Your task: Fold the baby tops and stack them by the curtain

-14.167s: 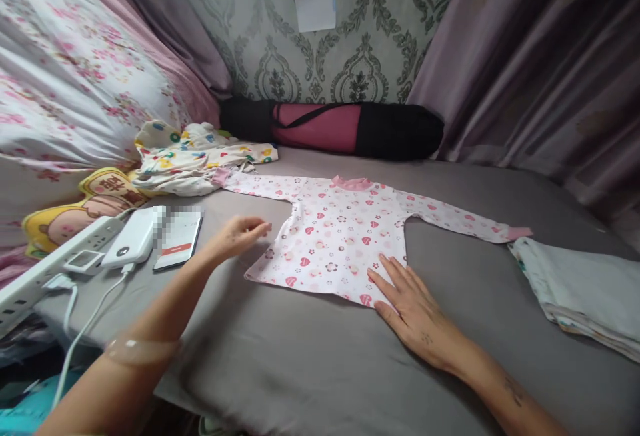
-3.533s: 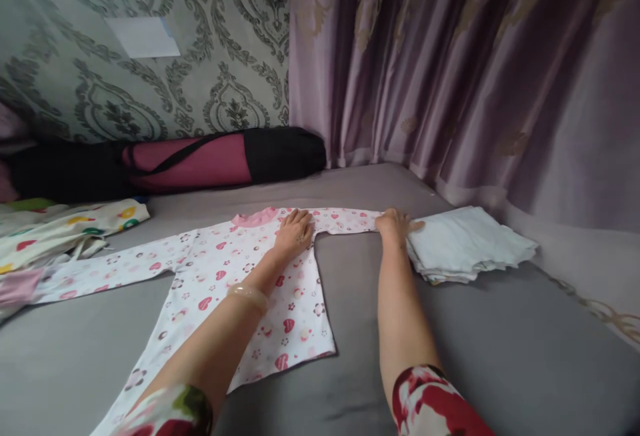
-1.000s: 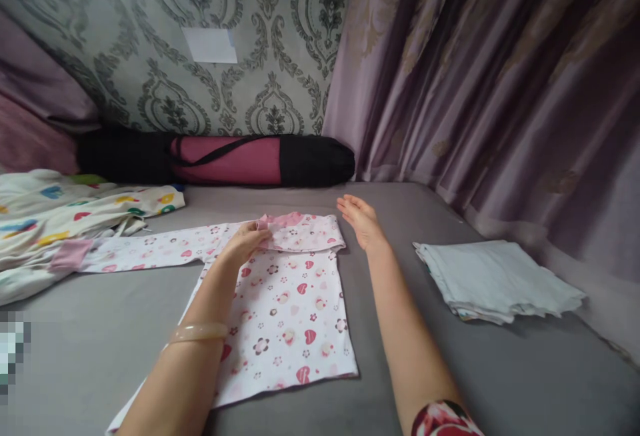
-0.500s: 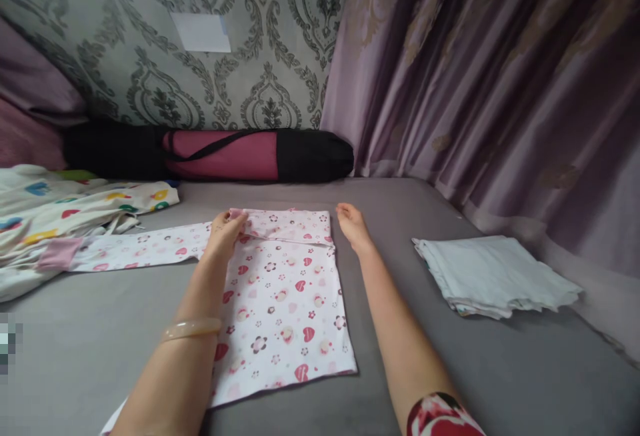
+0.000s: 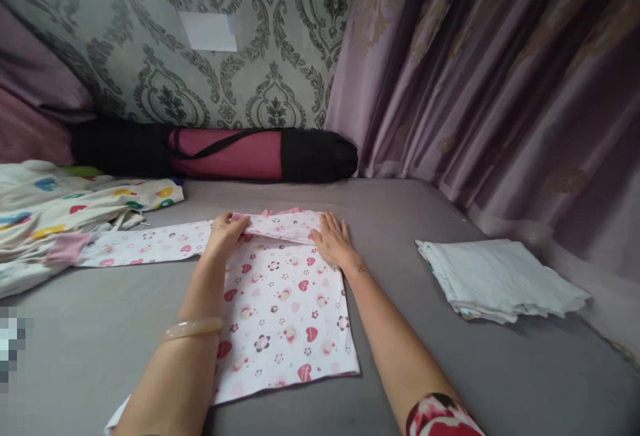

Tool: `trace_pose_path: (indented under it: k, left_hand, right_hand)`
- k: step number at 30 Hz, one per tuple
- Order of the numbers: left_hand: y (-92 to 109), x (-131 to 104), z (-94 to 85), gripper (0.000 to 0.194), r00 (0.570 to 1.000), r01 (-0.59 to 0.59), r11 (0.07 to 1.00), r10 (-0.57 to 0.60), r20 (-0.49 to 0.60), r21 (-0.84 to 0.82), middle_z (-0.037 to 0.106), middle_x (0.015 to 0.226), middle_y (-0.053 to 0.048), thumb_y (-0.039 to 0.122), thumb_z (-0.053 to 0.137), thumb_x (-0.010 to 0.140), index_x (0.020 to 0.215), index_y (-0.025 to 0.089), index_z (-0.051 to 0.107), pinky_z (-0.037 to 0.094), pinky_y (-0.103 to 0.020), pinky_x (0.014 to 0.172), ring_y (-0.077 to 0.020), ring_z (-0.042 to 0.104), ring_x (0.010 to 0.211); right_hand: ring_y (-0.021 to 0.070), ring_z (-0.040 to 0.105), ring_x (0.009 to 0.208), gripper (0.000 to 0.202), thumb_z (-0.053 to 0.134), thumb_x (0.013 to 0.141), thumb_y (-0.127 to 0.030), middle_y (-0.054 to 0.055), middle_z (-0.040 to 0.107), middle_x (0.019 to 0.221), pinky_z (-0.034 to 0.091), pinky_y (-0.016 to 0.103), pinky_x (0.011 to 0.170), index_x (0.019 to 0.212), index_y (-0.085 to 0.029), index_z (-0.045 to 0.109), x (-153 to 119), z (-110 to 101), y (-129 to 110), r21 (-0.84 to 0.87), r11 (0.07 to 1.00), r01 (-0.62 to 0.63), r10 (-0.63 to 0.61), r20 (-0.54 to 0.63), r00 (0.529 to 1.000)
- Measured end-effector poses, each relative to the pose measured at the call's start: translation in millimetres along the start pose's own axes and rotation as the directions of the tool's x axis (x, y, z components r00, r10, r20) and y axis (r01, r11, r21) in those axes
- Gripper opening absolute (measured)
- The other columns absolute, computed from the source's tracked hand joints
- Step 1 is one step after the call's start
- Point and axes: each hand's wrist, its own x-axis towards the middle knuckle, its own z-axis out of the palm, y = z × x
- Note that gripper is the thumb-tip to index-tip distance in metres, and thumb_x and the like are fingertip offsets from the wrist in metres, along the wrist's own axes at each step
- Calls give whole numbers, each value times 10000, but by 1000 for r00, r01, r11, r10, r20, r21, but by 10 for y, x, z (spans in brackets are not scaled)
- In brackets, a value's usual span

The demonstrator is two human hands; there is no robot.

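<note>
A white long-sleeved shirt (image 5: pixel 280 303) with red hearts and flowers lies flat on the grey sheet. One sleeve (image 5: pixel 285 226) is folded across its top, while the other sleeve (image 5: pixel 150 246) stretches out to the left, ending in a pink cuff (image 5: pixel 69 248). At the upper left of the body, my left hand (image 5: pixel 229 229) is closed on the folded sleeve's pink end. My right hand (image 5: pixel 333 237) rests flat with fingers spread on the fold at the upper right corner. My left forearm covers the shirt's left side.
Patterned cream clothes (image 5: pixel 60 209) are heaped at the left. A folded pale cloth stack (image 5: pixel 500 276) lies at the right. Along the wall stretches a black and maroon long bag (image 5: pixel 225 154). Purple curtains (image 5: pixel 425 76) hang at the back right.
My right hand has come down from beside the shirt onto the folded sleeve, its fingers now spread. The left hand stays at the same spot on the shirt. The view has shifted slightly.
</note>
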Motion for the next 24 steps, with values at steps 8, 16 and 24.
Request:
trace_pose_path:
  k: [8, 16, 24]
  left_hand:
    - [-75, 7, -13, 375, 950, -213, 780, 306, -62, 588, 663, 1087, -143, 275, 551, 821, 1166, 133, 583, 464, -387, 944, -284, 608, 1073]
    - [-228, 83, 40, 378, 917, -169, 659, 377, -128, 733, 623, 1089, -229, 202, 406, 883, 1167, 48, 602, 437, -432, 979, -324, 576, 1107]
    - [-73, 61, -26, 406, 974, -115, 719, 218, -66, 686, 625, 1134, -225, 235, 516, 839, 1196, 55, 587, 450, -375, 943, -316, 583, 1113]
  right_hand:
    - [254, 90, 1489, 690, 199, 997, -454, 141, 126, 1610, 39, 458, 1193, 1525, -10, 196, 23, 27, 42, -72, 997, 20, -20, -1, 1000]
    - [240, 68, 1492, 678, 235, 988, -434, 133, 96, 1616, 69, 427, 1194, 1529, -27, 194, 54, 9, 64, -10, 1000, 2, -2, 25, 1000]
    - [235, 189, 1473, 675, 64, 993, -427, 135, 239, 1587, 180, 378, 1177, 1513, -52, 275, 344, -398, -7, 113, 991, -74, 66, 73, 995]
